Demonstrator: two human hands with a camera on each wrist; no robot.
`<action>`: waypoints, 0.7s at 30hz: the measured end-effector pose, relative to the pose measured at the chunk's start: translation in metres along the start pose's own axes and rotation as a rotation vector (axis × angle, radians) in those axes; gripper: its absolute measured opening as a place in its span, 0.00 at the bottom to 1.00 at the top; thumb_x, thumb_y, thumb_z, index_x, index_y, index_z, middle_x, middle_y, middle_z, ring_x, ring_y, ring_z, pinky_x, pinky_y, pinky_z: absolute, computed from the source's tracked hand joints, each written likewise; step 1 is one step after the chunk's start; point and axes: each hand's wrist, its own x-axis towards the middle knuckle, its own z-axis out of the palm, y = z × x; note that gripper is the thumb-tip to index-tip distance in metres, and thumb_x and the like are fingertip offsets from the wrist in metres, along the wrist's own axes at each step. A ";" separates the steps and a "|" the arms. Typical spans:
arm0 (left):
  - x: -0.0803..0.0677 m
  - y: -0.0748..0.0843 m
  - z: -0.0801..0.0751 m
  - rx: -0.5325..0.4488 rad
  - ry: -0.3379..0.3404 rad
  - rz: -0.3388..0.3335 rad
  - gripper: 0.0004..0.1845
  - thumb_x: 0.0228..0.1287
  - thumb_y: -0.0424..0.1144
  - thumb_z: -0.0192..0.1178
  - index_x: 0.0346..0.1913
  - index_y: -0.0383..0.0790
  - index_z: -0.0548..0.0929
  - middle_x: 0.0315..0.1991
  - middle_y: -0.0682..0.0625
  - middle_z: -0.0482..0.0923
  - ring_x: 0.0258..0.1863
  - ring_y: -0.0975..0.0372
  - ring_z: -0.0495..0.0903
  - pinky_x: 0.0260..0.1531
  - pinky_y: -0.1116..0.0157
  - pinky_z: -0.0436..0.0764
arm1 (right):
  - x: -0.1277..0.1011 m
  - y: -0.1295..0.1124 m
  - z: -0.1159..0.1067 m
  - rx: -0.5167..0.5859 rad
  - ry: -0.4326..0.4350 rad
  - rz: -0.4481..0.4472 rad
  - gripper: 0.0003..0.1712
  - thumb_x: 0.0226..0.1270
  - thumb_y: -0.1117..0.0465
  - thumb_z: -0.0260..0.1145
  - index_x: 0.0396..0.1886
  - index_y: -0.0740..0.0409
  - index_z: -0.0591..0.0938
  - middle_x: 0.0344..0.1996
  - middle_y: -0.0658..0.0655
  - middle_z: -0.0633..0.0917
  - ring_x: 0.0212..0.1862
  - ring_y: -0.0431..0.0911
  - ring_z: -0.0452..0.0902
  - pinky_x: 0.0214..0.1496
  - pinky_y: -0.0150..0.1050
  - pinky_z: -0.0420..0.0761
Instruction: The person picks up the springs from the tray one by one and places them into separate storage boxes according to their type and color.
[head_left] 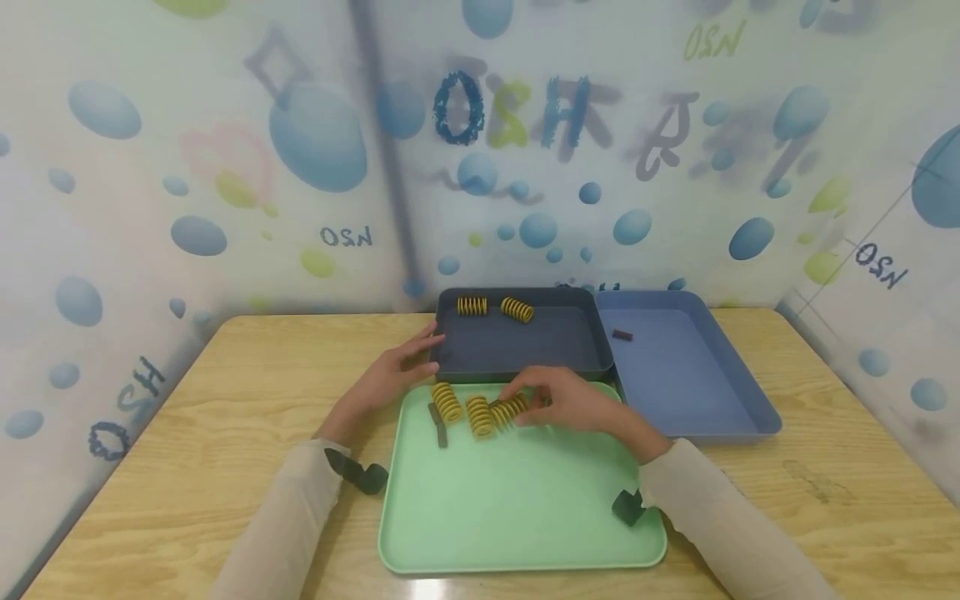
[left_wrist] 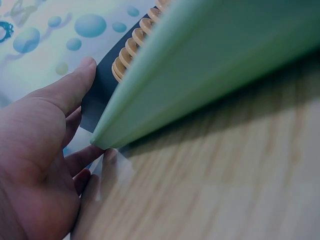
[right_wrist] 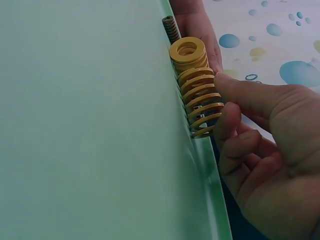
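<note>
At frame centre, the right hand [head_left: 573,406] pinches a yellow spring [head_left: 510,410] on the green tray [head_left: 517,533]. The left hand [head_left: 390,375], fingers relaxed and holding nothing, touches the dark tray [head_left: 525,350].

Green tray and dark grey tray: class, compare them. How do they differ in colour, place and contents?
The green tray is pale mint and lies nearest the person; the dark grey tray is slate-coloured and sits behind it. The green tray holds three yellow springs and a thin dark spring; the dark grey tray holds two yellow springs. The right hand pinches a spring on the green tray; the left hand touches the grey tray's edge. Both are shallow, rectangular and rimmed.
</note>
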 end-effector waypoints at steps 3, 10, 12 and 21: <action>0.000 0.000 0.000 0.008 0.001 -0.008 0.29 0.70 0.45 0.57 0.70 0.42 0.66 0.75 0.53 0.48 0.73 0.56 0.47 0.69 0.50 0.49 | 0.000 0.003 0.001 0.028 0.003 0.011 0.20 0.63 0.54 0.69 0.55 0.45 0.80 0.50 0.46 0.78 0.20 0.42 0.70 0.24 0.36 0.75; 0.000 0.001 0.000 0.011 -0.005 -0.026 0.30 0.69 0.48 0.56 0.71 0.45 0.66 0.76 0.54 0.48 0.73 0.61 0.47 0.69 0.53 0.49 | -0.001 0.009 0.003 0.064 0.024 0.022 0.20 0.62 0.53 0.69 0.54 0.44 0.81 0.52 0.47 0.78 0.17 0.41 0.66 0.22 0.36 0.74; 0.000 0.001 0.000 0.011 -0.007 -0.026 0.30 0.70 0.48 0.56 0.71 0.45 0.65 0.76 0.54 0.48 0.73 0.61 0.47 0.69 0.53 0.49 | -0.001 0.008 0.003 0.048 0.027 0.015 0.20 0.62 0.54 0.70 0.54 0.45 0.81 0.51 0.47 0.78 0.17 0.41 0.67 0.23 0.36 0.74; 0.000 0.000 0.000 0.016 -0.005 -0.042 0.29 0.70 0.48 0.56 0.71 0.46 0.65 0.76 0.55 0.47 0.73 0.61 0.46 0.69 0.53 0.49 | -0.002 0.008 0.006 0.018 0.002 0.032 0.21 0.59 0.54 0.72 0.53 0.46 0.82 0.48 0.45 0.81 0.23 0.41 0.71 0.29 0.36 0.76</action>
